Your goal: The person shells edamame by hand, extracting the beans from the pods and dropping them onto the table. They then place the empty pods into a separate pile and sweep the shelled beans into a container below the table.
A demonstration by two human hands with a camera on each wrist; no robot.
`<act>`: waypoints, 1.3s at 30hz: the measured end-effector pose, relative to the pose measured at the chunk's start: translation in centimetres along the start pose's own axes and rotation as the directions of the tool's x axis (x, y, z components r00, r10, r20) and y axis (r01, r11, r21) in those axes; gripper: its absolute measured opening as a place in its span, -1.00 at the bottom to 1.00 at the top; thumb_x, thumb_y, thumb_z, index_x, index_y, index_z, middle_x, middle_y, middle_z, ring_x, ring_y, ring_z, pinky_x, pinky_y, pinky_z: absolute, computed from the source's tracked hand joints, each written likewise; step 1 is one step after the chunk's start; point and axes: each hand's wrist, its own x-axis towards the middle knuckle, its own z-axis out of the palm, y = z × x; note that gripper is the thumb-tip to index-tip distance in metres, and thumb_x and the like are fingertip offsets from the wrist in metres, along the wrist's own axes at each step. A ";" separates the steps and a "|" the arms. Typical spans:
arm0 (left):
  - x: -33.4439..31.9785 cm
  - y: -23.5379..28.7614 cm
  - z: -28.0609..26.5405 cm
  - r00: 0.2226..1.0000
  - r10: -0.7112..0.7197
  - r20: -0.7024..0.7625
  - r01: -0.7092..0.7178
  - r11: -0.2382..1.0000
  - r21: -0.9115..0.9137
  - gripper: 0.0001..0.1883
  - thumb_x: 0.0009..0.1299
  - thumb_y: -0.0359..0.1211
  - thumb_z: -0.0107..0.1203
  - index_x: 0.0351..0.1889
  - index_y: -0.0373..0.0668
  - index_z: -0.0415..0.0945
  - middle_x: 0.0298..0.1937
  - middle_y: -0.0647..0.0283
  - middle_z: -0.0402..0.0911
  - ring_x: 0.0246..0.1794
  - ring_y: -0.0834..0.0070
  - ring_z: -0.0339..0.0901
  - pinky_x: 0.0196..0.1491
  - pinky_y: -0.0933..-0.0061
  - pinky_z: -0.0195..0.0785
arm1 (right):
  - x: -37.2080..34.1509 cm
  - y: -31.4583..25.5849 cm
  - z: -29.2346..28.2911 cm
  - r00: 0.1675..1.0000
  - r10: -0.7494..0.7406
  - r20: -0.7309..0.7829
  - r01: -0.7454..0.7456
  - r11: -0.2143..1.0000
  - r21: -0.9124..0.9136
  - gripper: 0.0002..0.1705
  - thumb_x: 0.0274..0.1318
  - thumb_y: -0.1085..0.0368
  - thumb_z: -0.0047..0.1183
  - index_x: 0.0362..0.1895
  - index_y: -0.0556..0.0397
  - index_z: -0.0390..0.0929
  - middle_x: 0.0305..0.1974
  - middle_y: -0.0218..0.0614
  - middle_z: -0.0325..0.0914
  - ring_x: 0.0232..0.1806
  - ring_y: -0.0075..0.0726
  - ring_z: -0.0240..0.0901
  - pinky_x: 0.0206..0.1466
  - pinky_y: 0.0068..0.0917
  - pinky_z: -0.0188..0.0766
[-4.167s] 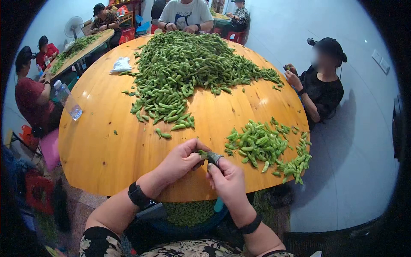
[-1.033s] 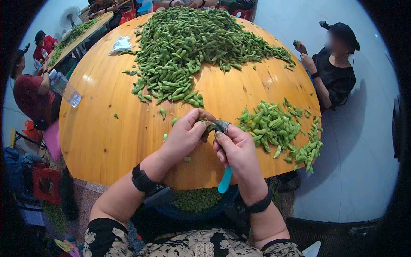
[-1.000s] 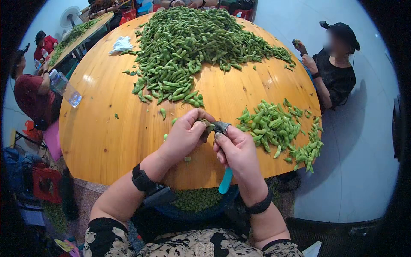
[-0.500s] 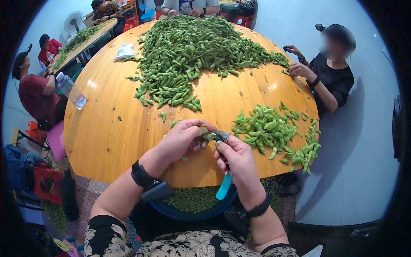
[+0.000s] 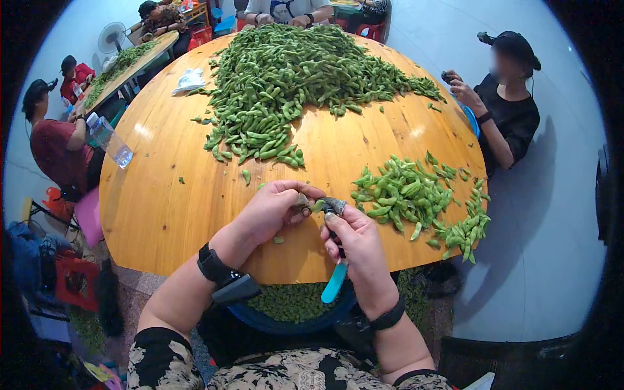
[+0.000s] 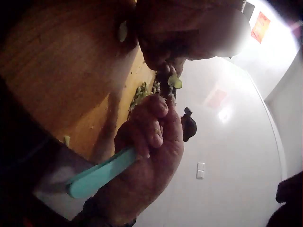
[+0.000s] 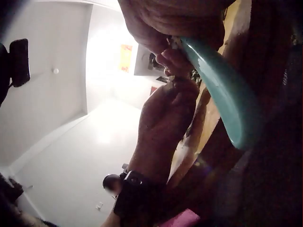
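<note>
In the head view my left hand (image 5: 266, 209) pinches an edamame pod (image 5: 301, 199) over the table's near edge. A pale green bean (image 5: 318, 205) shows at the pod's right end, right by the fingertips of my right hand (image 5: 357, 242). That hand grips a tool by its turquoise handle (image 5: 334, 283), which sticks out below the fist; its working end is hidden. A dark grey wrap (image 5: 335, 205) covers one right fingertip. The left wrist view shows the bean (image 6: 175, 81) between the hands and the handle (image 6: 102, 174) pointing down-left.
A big heap of edamame pods (image 5: 286, 84) covers the far table (image 5: 162, 214); a smaller pile (image 5: 403, 188) lies right. A water bottle (image 5: 110, 141) lies left, near white tissue (image 5: 189, 80). Below the near edge sits a blue basin (image 5: 250, 320) of green beans. A person (image 5: 510, 110) sits right.
Both hands stay together, and the turquoise handle has swung slightly left. The pale bean stands out more between the fingertips. The person at the right has lifted both hands from the table.
</note>
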 end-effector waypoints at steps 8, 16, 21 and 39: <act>-0.5 0.3 1.0 0.994 0.096 -0.045 -0.088 0.982 0.168 -0.59 0.29 -0.51 -0.22 0.11 -0.31 0.40 -0.37 0.40 0.44 -0.45 0.69 0.33 -0.34 0.68 0.25 | -0.7 -1.7 -1.4 0.994 -0.056 -0.093 0.043 0.989 -0.142 -0.76 0.25 0.36 -0.11 -0.03 0.10 0.47 -0.56 -0.48 0.42 -0.72 -0.76 0.22 -0.74 -0.77 0.10; -0.6 -1.1 1.1 0.919 0.383 0.095 -0.321 0.585 0.745 -0.54 0.35 -0.49 -0.23 0.25 -0.29 0.21 -0.22 0.02 0.53 -0.16 0.24 0.51 -0.08 0.31 0.35 | -0.9 -1.0 0.5 0.994 -0.096 0.043 0.105 0.937 -0.332 -0.77 0.26 0.37 -0.13 -0.06 0.17 0.47 -0.52 -0.46 0.46 -0.69 -0.73 0.27 -0.64 -0.74 0.18; -0.8 -1.1 1.3 0.912 0.356 0.205 -0.384 0.559 0.735 -0.53 0.38 -0.48 -0.21 0.28 -0.26 0.15 -0.27 0.03 0.53 -0.24 0.26 0.53 -0.12 0.29 0.36 | -0.1 0.3 0.4 0.994 -0.108 0.023 0.110 0.942 -0.316 -0.78 0.24 0.42 -0.13 -0.07 0.19 0.46 -0.53 -0.45 0.45 -0.68 -0.69 0.29 -0.62 -0.69 0.24; -0.5 -1.7 1.3 0.911 0.363 0.197 -0.412 0.783 0.465 -0.62 0.25 -0.58 -0.23 0.01 -0.29 0.46 -0.15 0.17 0.58 -0.15 0.40 0.52 -0.01 0.40 0.36 | -0.9 -1.2 -1.3 0.981 -0.127 -0.147 0.087 0.964 -0.252 -0.78 0.19 0.41 -0.04 -0.08 0.13 0.51 -0.58 -0.44 0.48 -0.72 -0.73 0.25 -0.69 -0.75 0.12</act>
